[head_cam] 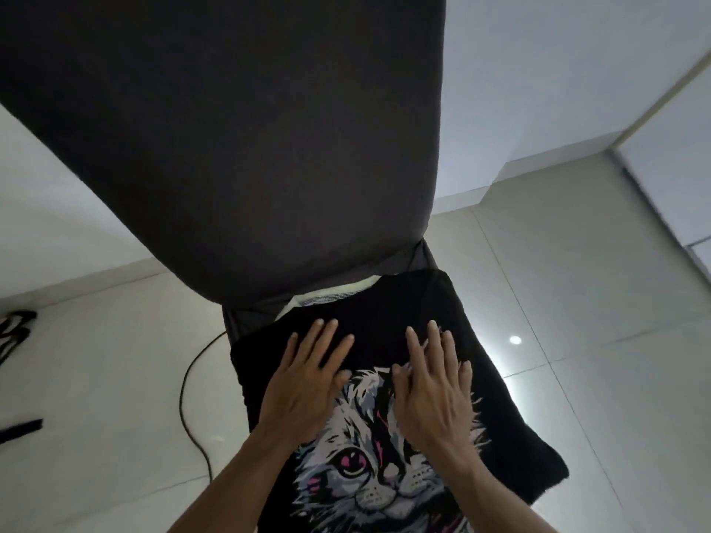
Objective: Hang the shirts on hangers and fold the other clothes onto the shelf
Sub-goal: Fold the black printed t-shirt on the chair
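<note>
A black shirt with a white and pink cat print (496, 417) lies folded on the seat of a dark chair (246, 313). My left hand (307, 382) lies flat on its upper left part, fingers straight and spread. Beside it, my right hand (434, 382) presses flat on the upper right of the print, fingers straight. A bit of white cloth (327, 296) shows from under the shirt's far edge.
The chair's tall dark backrest (231, 140) fills the upper middle of the view. A black cable (192, 390) runs over the pale tiled floor at the left. Dark items (15, 328) lie at the far left edge. White walls stand at the right.
</note>
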The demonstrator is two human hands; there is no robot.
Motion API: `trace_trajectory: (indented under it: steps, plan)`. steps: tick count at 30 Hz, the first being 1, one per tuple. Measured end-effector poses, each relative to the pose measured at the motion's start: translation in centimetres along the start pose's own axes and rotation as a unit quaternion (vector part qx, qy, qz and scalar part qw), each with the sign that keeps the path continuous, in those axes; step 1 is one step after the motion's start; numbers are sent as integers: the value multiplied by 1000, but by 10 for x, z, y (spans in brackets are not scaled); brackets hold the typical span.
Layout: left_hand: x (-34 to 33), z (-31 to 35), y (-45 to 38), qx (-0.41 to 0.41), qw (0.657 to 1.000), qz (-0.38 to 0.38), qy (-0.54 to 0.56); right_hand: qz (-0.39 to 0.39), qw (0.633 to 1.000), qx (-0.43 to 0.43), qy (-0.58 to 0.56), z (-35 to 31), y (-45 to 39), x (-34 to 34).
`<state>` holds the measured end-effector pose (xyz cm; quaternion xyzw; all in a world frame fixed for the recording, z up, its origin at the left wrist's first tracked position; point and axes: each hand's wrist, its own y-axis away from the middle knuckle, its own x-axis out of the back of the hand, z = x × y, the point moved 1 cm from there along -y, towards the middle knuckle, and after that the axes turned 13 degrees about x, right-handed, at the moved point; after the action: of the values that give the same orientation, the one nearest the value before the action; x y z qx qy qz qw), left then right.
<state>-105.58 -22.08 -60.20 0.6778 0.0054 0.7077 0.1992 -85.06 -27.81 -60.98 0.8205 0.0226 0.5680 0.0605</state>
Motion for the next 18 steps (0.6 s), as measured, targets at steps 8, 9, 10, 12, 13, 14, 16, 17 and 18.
trace_trajectory:
  steps: [8, 9, 10, 12, 13, 14, 16, 17, 18]
  plan:
    - [-23, -24, -13, -70, 995, -63, -20, -7, 986, -154, 69, -19, 32, -29]
    - [-24, -26, -13, -78, 995, -66, -18, 4, 982, -178, 68, -24, 37, -32]
    - [-24, -26, -14, -78, 995, -65, -17, 13, 979, -194, 68, -29, 40, -34]
    - [-23, -28, -16, -87, 994, -58, -22, 28, 971, -229, 67, -41, 48, -40]
    - [-23, -28, -16, -88, 994, -56, -23, 37, 966, -246, 64, -47, 51, -42]
    - [-23, -28, -18, -87, 995, -51, -21, 48, 964, -255, 59, -52, 52, -45]
    - [-26, -28, -15, -100, 994, -51, -18, 58, 957, -283, 33, -65, 66, -53]
    - [-25, -30, -17, -97, 994, -45, -18, 59, 956, -286, 21, -69, 68, -56]
    - [-25, -31, -16, -106, 993, -41, -22, 68, 951, -300, 12, -75, 75, -59]
